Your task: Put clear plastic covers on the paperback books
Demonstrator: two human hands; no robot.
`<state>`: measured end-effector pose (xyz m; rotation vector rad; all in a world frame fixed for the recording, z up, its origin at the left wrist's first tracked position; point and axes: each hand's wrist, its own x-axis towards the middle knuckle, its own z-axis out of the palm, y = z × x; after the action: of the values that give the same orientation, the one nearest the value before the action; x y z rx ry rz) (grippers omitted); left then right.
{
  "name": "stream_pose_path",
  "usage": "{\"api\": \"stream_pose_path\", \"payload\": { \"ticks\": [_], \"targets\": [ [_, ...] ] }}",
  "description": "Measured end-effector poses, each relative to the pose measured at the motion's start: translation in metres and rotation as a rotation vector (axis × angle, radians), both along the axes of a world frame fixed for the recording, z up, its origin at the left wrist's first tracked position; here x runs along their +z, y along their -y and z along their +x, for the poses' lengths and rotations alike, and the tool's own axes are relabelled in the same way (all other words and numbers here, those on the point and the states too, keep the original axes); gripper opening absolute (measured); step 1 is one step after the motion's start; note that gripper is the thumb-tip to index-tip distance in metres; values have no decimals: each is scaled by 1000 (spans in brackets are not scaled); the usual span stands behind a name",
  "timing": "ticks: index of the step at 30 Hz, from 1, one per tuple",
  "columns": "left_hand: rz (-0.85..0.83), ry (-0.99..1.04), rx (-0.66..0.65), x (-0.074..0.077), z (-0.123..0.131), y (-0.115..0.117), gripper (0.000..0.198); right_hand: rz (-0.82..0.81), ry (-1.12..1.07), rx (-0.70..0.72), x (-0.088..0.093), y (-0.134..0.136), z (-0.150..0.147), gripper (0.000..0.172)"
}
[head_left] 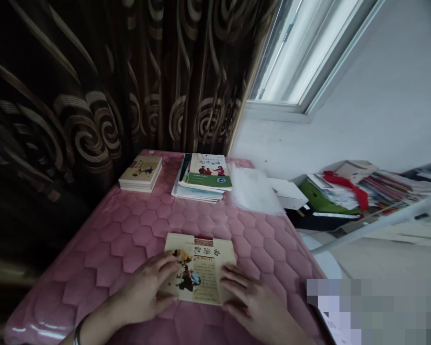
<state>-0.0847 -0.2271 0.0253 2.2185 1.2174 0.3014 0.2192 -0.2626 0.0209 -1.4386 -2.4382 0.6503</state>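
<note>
A cream paperback book (205,268) with Chinese characters and a small illustrated figure on its cover lies on the pink padded surface, close to me. My left hand (149,287) holds its left side, fingers over the cover's edge and thumb at the near corner. On the opposite side my right hand (249,297) grips the right edge, fingertips on the cover and thumb low. Farther off at the left is a neat stack of similar cream books (141,172). Beside that, a looser pile of larger books (206,178) has a green-and-white cover on top.
Crumpled clear plastic (253,189) lies right of the larger pile. A white box (287,192) and heaped papers with a red cloth (348,189) stand beyond the right edge. Dark patterned curtains (147,86) hang behind and left of the pink surface (136,242).
</note>
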Motion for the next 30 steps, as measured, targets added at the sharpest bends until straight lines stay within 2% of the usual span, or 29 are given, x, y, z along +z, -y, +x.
{"api": "stream_pose_path", "payload": {
  "ticks": [3,6,9,11,16,19,24,28,30],
  "targets": [
    [29,2,-39,6,-1,-2,49,-8,21,27,8,-3,-1,32],
    [92,21,-88,9,-1,-3,26,-15,15,41,16,-5,-1,28],
    [169,18,-48,9,0,-5,22,29,22,0,22,-8,0,29],
    [222,26,19,10,3,-11,23,132,48,-53,26,-12,-2,30],
    [235,223,248,12,14,-45,24,613,88,-106,43,-38,-38,32],
    [195,327,371,12,25,-71,30,710,149,-72,48,-60,-69,32],
    [134,445,478,5,33,-111,27,613,214,-48,31,-84,-93,38],
    [75,265,702,-11,32,-147,25,592,203,-107,11,-88,-91,48],
    [34,192,735,-21,34,-165,17,581,200,-86,3,-87,-90,54]
  ]
}}
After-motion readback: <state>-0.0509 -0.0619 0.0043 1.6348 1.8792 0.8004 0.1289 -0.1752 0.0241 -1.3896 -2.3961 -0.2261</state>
